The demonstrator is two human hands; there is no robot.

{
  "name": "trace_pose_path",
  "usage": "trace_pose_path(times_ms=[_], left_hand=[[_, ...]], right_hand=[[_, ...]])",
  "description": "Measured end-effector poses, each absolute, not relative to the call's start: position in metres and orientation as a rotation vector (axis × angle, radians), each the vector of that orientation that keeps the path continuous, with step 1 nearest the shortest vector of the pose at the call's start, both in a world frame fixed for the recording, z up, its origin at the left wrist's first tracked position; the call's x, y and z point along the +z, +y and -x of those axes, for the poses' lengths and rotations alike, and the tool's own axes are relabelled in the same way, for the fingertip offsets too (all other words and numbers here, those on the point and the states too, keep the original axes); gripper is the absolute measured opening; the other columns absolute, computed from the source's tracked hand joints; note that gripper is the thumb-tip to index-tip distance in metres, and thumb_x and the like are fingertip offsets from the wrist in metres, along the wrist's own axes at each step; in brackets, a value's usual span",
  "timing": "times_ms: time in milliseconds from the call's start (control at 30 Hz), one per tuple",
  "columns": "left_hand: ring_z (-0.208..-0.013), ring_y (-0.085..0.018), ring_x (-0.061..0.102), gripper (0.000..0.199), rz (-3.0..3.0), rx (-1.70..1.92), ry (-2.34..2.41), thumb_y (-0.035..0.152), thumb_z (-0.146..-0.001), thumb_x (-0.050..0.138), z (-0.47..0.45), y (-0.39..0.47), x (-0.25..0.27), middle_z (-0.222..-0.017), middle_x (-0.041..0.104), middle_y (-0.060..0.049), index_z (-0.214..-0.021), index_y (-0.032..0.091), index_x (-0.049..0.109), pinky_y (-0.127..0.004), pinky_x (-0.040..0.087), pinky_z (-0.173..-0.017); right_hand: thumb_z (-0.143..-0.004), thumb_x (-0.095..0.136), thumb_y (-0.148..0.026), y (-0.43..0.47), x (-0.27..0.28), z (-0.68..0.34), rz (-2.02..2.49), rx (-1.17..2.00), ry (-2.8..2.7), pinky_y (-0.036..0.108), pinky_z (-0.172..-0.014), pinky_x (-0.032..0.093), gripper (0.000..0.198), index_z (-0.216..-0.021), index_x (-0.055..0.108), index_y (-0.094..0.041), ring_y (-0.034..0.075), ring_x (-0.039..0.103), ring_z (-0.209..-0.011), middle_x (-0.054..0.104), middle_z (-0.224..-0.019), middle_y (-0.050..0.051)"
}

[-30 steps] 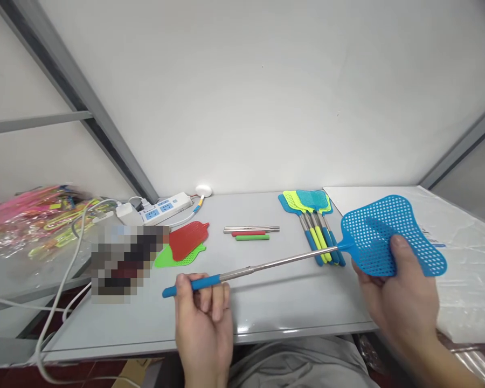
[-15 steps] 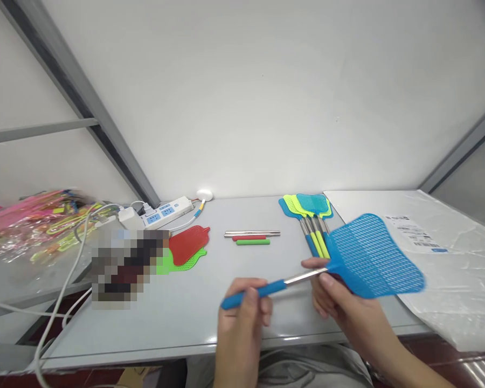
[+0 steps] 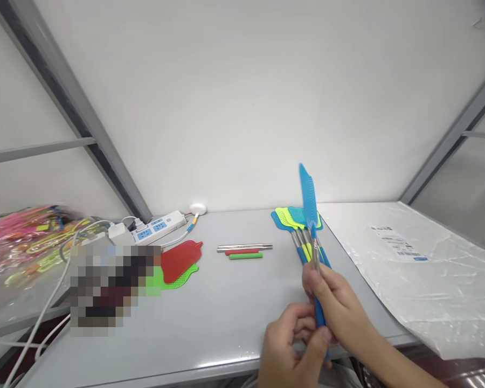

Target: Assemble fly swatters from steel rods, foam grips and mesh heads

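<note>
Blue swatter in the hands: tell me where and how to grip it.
Probably by its slim, rod-like handle, from the near side, wrapping around it: the blue swatter stands nearly upright, thin head uppermost, handle lowest.

A blue fly swatter (image 3: 314,245) stood nearly upright, right of centre

At the lower right of the frame, the right hand (image 3: 339,302) gripped the metal shaft (image 3: 316,257) just above the blue handle (image 3: 319,312), and the left hand (image 3: 291,345) curled around that handle's lower part. The swatter's head (image 3: 308,194) showed almost edge-on, before a stack of yellow and blue swatters (image 3: 285,217). Mid-frame, metal tubes (image 3: 244,248) lay beside a red tube (image 3: 241,251) and a green tube (image 3: 246,256). Left of them, a red swatter head (image 3: 181,261) overlapped a green swatter head (image 3: 182,280). A white sheet (image 3: 367,269) lay along the right.
</note>
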State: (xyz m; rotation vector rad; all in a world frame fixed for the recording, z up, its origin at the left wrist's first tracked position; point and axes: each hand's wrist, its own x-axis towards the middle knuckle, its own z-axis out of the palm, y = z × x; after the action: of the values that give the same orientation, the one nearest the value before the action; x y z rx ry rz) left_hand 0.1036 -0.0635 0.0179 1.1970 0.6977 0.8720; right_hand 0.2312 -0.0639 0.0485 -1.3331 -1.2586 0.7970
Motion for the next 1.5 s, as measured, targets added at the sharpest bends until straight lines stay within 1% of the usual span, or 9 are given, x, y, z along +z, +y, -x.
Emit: trace_pose_path(times_ms=[133,300,400,533,700,867,1133,1367,1500], left_hand=[[-0.065,-0.019,0.062,0.039,-1.221,0.932,0.770,0.048,-0.087,0.061,-0.103,-0.056,0.028,-0.078,0.070,-0.008,-0.106,0.016,0.071,-0.025,0.051,-0.052],[-0.074,-0.023,0.065,0.024,-1.816,0.941,0.815,0.032,-0.089,0.061,-0.093,-0.039,0.028,-0.083,0.076,-0.008,-0.107,0.028,0.076,-0.032,0.048,-0.072],[-0.082,-0.027,0.066,0.023,-1.913,1.032,0.853,0.029,-0.084,0.068,-0.076,-0.022,0.027,-0.090,0.076,-0.008,-0.105,0.030,0.077,-0.036,0.046,-0.081],[-0.099,-0.031,0.062,0.021,-1.882,1.196,1.116,0.035,-0.080,0.071,-0.028,0.011,0.025,-0.103,0.074,-0.008,-0.100,0.030,0.077,-0.040,0.040,-0.095],[-0.111,-0.035,0.054,0.028,-2.069,1.184,1.465,0.045,-0.083,0.063,0.025,0.041,0.010,-0.108,0.071,-0.008,-0.101,0.026,0.073,-0.047,0.036,-0.099],[-0.115,-0.033,0.052,0.028,-2.304,1.038,1.478,0.042,-0.089,0.055,0.017,0.038,0.002,-0.118,0.066,-0.008,-0.104,0.025,0.071,-0.048,0.040,-0.097],[-0.117,-0.031,0.051,0.028,-2.416,0.803,1.519,0.041,-0.094,0.048,0.007,0.030,0.005,-0.124,0.062,-0.009,-0.106,0.026,0.070,-0.051,0.042,-0.095],[-0.116,-0.030,0.053,0.027,-2.433,0.771,1.508,0.040,-0.094,0.049,0.006,0.030,0.006,-0.123,0.063,-0.008,-0.105,0.027,0.070,-0.048,0.043,-0.093],[-0.117,-0.029,0.053,0.027,-2.429,0.734,1.509,0.040,-0.095,0.048,0.005,0.029,0.007,-0.126,0.061,-0.007,-0.107,0.028,0.069,-0.047,0.042,-0.094]], right_hand=[[-0.098,0.043,-0.047,-0.068,0.050,-0.225,1.458,0.832,-1.408,0.025,-0.057,0.038,0.028,-0.086,0.052,-0.023,0.015,0.049,-0.064,0.053,-0.073,-0.002],[-0.100,0.035,-0.045,-0.060,0.055,-0.247,1.743,0.633,-1.645,0.028,-0.059,0.036,0.032,-0.084,0.053,-0.023,0.018,0.055,-0.064,0.060,-0.072,0.000],[-0.100,0.032,-0.041,-0.050,0.062,-0.268,1.975,0.499,-1.686,0.031,-0.065,0.039,0.034,-0.108,0.059,-0.022,0.024,0.064,-0.075,0.068,-0.082,0.006],[-0.101,0.025,-0.036,-0.037,0.065,-0.285,2.395,0.247,-1.632,0.032,-0.057,0.035,0.041,-0.133,0.044,-0.017,0.029,0.065,-0.066,0.067,-0.071,0.006],[-0.099,0.024,-0.026,-0.015,0.059,-0.293,2.625,0.093,-1.637,0.033,-0.055,0.035,0.035,-0.119,0.046,-0.008,0.030,0.065,-0.066,0.065,-0.072,0.012],[-0.093,0.029,-0.012,0.000,0.055,-0.294,2.666,0.067,-1.692,0.034,-0.057,0.036,0.032,-0.117,0.047,-0.003,0.031,0.065,-0.066,0.063,-0.070,0.014],[-0.093,0.030,-0.011,-0.002,0.048,-0.285,2.623,0.093,-1.775,0.031,-0.054,0.031,0.035,-0.125,0.042,-0.008,0.027,0.065,-0.068,0.064,-0.078,0.012],[-0.092,0.030,-0.007,-0.002,0.048,-0.278,2.638,0.015,-1.799,0.030,-0.051,0.028,0.031,-0.117,0.048,-0.010,0.027,0.067,-0.073,0.063,-0.083,0.011],[-0.096,0.031,-0.015,-0.005,0.053,-0.271,2.642,-0.083,-1.813,0.029,-0.049,0.028,0.028,-0.118,0.048,-0.011,0.027,0.068,-0.071,0.062,-0.085,0.010]])
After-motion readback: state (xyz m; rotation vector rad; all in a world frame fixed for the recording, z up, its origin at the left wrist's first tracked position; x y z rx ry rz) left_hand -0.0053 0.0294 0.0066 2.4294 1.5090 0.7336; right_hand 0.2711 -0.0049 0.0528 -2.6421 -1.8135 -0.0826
